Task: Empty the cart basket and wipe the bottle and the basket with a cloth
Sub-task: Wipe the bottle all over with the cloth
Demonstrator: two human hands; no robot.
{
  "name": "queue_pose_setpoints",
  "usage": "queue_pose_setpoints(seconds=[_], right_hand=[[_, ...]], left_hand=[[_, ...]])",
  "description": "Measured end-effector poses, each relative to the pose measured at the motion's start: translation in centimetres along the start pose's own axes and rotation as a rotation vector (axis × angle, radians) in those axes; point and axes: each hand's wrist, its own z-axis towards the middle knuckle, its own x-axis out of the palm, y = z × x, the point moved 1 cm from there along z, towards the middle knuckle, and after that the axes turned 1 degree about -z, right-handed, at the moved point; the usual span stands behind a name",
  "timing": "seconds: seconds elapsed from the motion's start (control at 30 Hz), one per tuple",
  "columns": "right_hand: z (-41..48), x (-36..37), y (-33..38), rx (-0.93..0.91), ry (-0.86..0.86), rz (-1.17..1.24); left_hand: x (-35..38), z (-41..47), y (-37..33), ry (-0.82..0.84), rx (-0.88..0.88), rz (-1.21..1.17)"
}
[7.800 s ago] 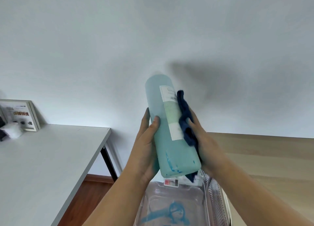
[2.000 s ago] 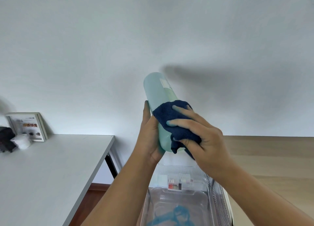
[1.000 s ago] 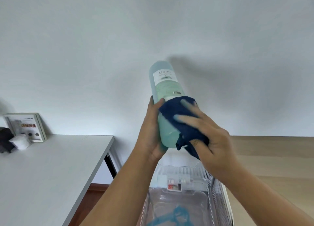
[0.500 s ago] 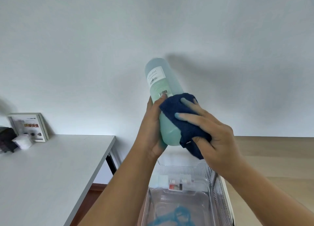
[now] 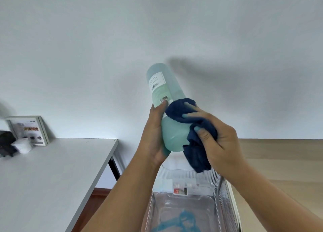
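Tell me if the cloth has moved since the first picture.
Yes: the dark blue cloth shifted left, toward the white table, from the bottle's right side onto its front.

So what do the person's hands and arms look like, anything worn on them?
Nothing worn. The left hand and right hand are bare, no gloves or rings, and neither wrist has a watch or band. Both forearms are uncovered to the picture's edge, no sleeves. The right fingernails look pale teal, perhaps polish.

The bottle (image 5: 172,92) is held above the basket (image 5: 225,195), left hand (image 5: 153,135) on its left, cloth (image 5: 176,111) and right hand (image 5: 222,144) on its right; the table (image 5: 52,170) lies left
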Motion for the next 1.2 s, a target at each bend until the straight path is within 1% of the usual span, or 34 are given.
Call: queue_pose_setpoints(seconds=[0.1, 0.17, 0.23, 0.3, 0.37, 0.5, 0.6, 0.7, 0.8, 0.87, 0.93, 1.0, 1.03, 1.07, 1.13, 1.2], right_hand=[[-0.1, 0.3, -0.4, 0.280, -0.097, 0.371], [0.3, 0.2, -1.0, 0.439, -0.100, 0.572], [1.1, 0.2, -1.4, 0.552, -0.092, 0.654], [1.7, 0.3, -1.6, 0.619, -0.073, 0.647], [1.5, 0.6, -1.5, 0.614, -0.051, 0.654], [-2.4, 1.3, -1.4, 0.508, 0.050, 0.588], [-3.5, 1.5, -1.4, 0.508, 0.029, 0.612], [-1.1, 1.1, -1.2, 0.462, -0.001, 0.614], [1.2, 0.0, -0.9, 0.422, -0.051, 0.575], [1.5, -0.4, -1.0, 0.359, -0.063, 0.511], [1.3, -0.2, -1.0, 0.300, -0.039, 0.397], [1.0, 0.1, -1.5, 0.253, 0.016, 0.231], [1.2, 0.2, -1.6, 0.242, 0.038, 0.178], [1.5, 0.1, -1.6, 0.243, 0.042, 0.177], [2.2, -0.3, -1.6, 0.309, 0.024, 0.321], [2.0, -0.4, -1.8, 0.403, 0.034, 0.505]], left_hand=[[-0.4, -0.1, 0.3, 0.018, -0.008, -0.028], [-0.5, -0.1, 0.5, 0.010, 0.033, -0.025], [-0.5, 0.0, 0.4, -0.017, 0.114, 0.037], [-0.6, 0.2, 0.4, -0.032, 0.175, 0.083], [-0.8, 0.2, 0.5, -0.036, 0.177, 0.088], [-1.5, 0.2, 0.4, -0.013, 0.127, 0.003], [-1.8, -0.2, 0.6, -0.019, 0.124, 0.020], [-1.5, -0.9, 1.3, 0.002, 0.152, 0.184], [-0.8, -1.1, 1.3, 0.032, 0.256, 0.496], [-0.6, -0.9, 1.2, -0.001, 0.262, 0.577], [-0.8, -0.7, 1.3, -0.002, 0.237, 0.538], [-0.9, -1.1, 1.8, 0.044, 0.204, 0.477], [-0.9, -1.5, 2.1, 0.063, 0.182, 0.425], [-0.8, -1.8, 2.4, 0.082, 0.165, 0.360], [-0.7, -2.3, 3.1, 0.101, 0.136, 0.222], [-0.5, -2.1, 3.2, 0.080, 0.126, 0.122]])
